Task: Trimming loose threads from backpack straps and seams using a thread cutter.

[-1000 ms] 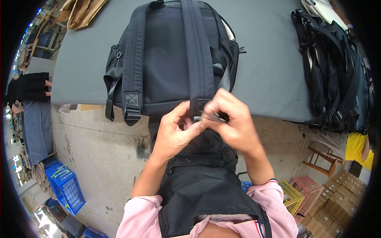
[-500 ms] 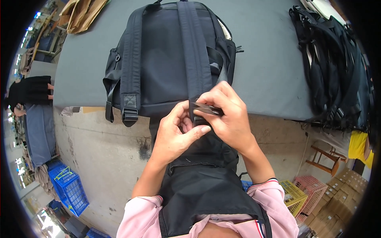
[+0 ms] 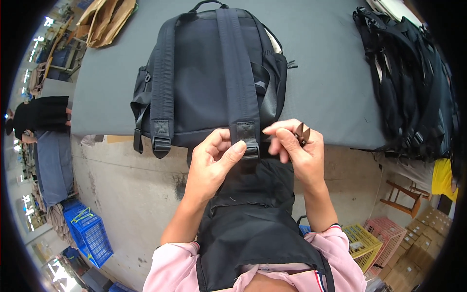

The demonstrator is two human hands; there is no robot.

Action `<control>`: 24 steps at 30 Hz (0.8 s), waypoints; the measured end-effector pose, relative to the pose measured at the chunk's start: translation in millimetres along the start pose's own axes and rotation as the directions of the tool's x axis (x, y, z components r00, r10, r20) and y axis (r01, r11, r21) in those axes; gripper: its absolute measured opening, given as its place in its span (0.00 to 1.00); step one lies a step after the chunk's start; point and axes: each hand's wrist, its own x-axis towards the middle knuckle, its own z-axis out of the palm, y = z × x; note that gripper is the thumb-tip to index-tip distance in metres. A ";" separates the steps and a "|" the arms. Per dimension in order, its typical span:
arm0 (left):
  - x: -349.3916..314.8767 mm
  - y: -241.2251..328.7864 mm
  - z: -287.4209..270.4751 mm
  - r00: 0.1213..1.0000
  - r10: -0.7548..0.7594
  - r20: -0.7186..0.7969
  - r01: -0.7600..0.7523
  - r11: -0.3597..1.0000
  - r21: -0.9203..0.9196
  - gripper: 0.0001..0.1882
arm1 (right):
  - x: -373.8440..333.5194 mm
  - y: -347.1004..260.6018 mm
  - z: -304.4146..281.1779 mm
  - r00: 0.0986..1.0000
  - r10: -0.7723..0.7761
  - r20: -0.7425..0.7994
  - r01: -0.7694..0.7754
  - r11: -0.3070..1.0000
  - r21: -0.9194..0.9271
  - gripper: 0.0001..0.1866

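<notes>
A dark navy backpack lies with its back panel and straps up on the grey table, its lower end at the near edge. My left hand pinches the lower end of the right shoulder strap, thumb on top, beside its black plastic buckle. Just right of that buckle, apart from the strap, is my right hand. A pair of small thread snips is tucked in it, blades pointing up and away; its fingertips are slightly blurred. The left shoulder strap with its own buckle lies untouched.
More black backpacks are piled at the table's right end. Brown paper lies at the far left. Blue, yellow and pink crates, a wooden stool and cardboard boxes stand on the floor. A person is at the left.
My right hand has moved right, off the strap end, and the snips now point up in it. The strap end now lies flatter, its buckle in sight. My left hand keeps hold of it.
</notes>
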 end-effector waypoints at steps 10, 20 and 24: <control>11.2 5.4 5.2 0.962 -0.116 0.248 0.262 0.653 -0.711 0.18 | 37.4 5.5 14.0 0.986 0.107 0.125 -0.146 0.918 0.368 0.24; 12.8 17.1 1.7 0.945 -0.117 0.307 0.226 0.910 -0.347 0.23 | 56.4 1.1 6.9 0.867 0.247 0.433 -0.453 0.755 0.474 0.35; 14.8 36.7 0.5 0.969 -0.154 0.191 0.120 0.976 0.180 0.17 | 56.3 -0.8 11.1 0.859 0.275 0.431 -0.497 0.650 0.576 0.35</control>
